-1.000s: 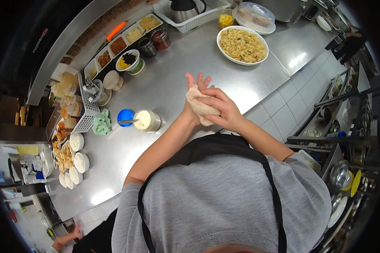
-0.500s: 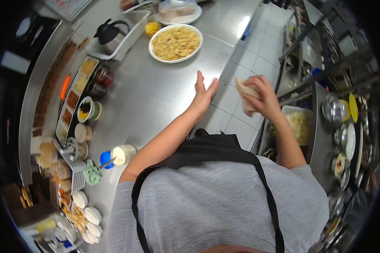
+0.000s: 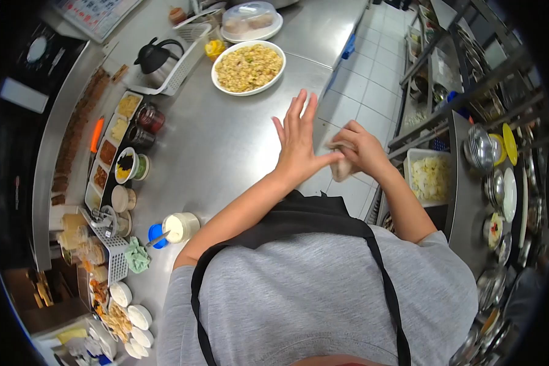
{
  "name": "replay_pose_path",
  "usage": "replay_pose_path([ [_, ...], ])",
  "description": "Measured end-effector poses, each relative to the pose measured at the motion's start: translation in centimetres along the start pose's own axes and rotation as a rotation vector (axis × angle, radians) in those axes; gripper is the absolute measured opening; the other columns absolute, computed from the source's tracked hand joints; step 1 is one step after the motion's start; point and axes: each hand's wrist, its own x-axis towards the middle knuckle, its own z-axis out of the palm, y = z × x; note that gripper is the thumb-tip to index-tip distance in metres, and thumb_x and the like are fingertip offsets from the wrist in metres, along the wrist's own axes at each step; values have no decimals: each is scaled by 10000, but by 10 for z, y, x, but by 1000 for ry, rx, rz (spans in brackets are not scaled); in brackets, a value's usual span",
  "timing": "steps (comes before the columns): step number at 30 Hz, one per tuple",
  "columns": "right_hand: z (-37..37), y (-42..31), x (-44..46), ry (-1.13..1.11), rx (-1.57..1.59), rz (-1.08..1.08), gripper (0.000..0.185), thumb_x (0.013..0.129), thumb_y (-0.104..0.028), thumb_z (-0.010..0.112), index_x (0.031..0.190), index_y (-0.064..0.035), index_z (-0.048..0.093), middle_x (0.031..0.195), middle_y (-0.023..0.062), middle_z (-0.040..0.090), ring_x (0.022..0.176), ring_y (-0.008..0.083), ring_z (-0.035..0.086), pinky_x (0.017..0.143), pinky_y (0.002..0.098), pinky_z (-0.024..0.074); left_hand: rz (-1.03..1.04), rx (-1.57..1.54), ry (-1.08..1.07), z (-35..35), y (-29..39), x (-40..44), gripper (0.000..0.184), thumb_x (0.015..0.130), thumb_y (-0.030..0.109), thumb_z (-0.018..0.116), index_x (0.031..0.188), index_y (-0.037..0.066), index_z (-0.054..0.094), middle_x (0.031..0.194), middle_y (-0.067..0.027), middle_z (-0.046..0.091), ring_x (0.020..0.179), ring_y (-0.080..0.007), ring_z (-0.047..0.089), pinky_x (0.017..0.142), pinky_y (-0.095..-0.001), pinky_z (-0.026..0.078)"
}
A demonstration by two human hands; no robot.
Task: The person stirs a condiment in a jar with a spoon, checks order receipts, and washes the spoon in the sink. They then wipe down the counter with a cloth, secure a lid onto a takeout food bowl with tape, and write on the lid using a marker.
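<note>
My right hand [image 3: 361, 151] is partly closed, its curled fingers gripping a pale cloth [image 3: 343, 166] that lies under them and spills out toward my left hand [image 3: 296, 149]. That left hand is wide open, fingers spread and holding nothing; its thumb reaches to the cloth (whether it touches, I can't tell). The cloth is a little blurred, beyond the edge of the steel counter [image 3: 226, 134], where the white dish of chunky yellow food [image 3: 248, 67] sits well apart from both hands.
</note>
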Motion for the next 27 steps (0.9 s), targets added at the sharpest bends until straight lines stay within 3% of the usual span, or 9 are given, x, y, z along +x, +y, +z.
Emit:
replay_pose_path([
  [3,11,47,25,-87,22,48,208,705,-91,611,913,-106,620,901,88,541,813,277,558,722,340,452,52,-48,129,-34,-5,-10,1048,602,331,772,1396,129,120,1425,-161,72,1308,-372,126,974,-650,125],
  [5,10,57,55,72,64,-59,202,723,-108,601,923,-90,620,896,107,554,818,290,558,730,339,448,50,-7,189,-60,-13,-26,997,627,303,764,1391,122,150,1417,-167,102,1300,-371,152,990,-619,161],
  [7,-5,59,108,188,103,-17,205,739,-130,601,936,-75,620,896,127,565,834,293,562,738,349,446,-105,97,252,-81,-18,-45,901,645,241,762,1362,75,241,1403,-178,147,1288,-324,217,1026,-435,249],
  [11,-29,63,219,483,-120,-14,296,772,-240,621,1029,-96,594,990,160,556,897,292,555,786,372,437,-288,108,284,-118,-11,-96,697,704,144,711,1298,53,358,1368,-175,236,1223,-290,349,983,-395,329],
  [15,20,50,277,597,-416,-241,384,760,-306,651,1073,-95,577,1059,166,545,994,309,521,856,372,412,-539,-302,495,-129,-13,-164,386,767,42,636,1132,7,514,1114,-135,519,1013,-212,541,869,-322,432],
  [17,49,-27,258,334,-55,-498,447,735,-350,678,1078,-83,578,1097,160,542,1060,319,485,909,368,383,-582,-399,795,-124,-17,-200,272,811,-9,577,1078,6,529,930,-71,593,876,-149,576,785,-264,454],
  [19,97,-94,229,-1,121,-605,469,721,-360,690,1072,-70,579,1082,150,546,1030,313,499,891,370,395,-599,-249,1121,-120,-20,-226,281,815,-1,580,1084,3,499,869,-51,570,786,-129,549,731,-245,446],
  [22,162,-186,182,-621,285,-736,440,719,-373,684,1035,-81,592,976,91,561,955,260,531,830,371,413,-707,28,1260,-112,-37,-265,495,769,3,627,1195,33,377,1029,-77,479,855,-134,488,738,-248,441],
  [27,251,-265,121,-669,278,-1152,370,729,-305,678,1028,-104,596,870,68,548,826,207,563,669,331,445,-936,188,1161,-106,-54,-279,1046,565,194,814,1362,93,144,1270,-129,318,1142,-256,375,858,-391,406],
])
